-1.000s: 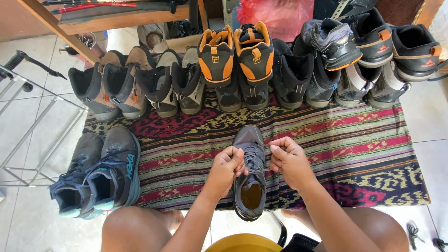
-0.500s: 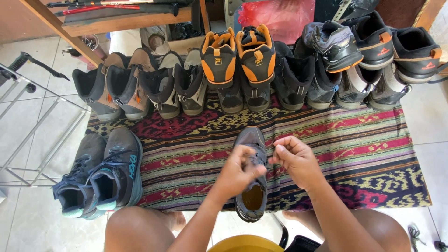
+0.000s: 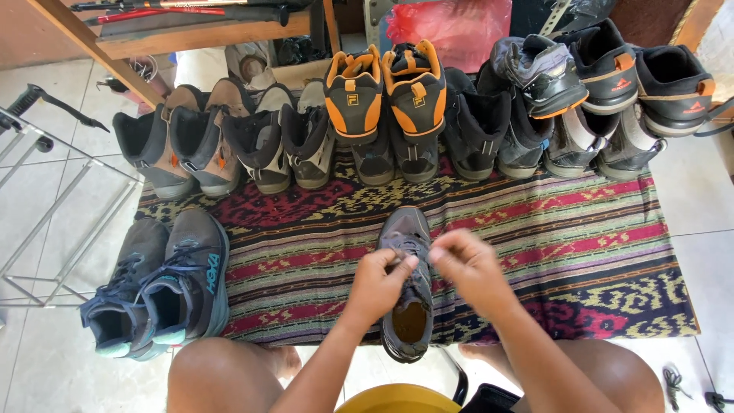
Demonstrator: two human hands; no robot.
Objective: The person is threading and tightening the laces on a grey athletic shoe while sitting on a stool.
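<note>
Now | left hand + right hand | pinching laces | grey shoe

Striped woven rug, row of boots, orange-black pair, grey-teal sneakers, metal rack

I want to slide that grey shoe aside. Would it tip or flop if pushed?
The grey shoe probably slides upright: its sole lies flat on the rug. The woven rug may drag or bunch. The laces, pinched by the left hand and right hand, look floppy.
</note>
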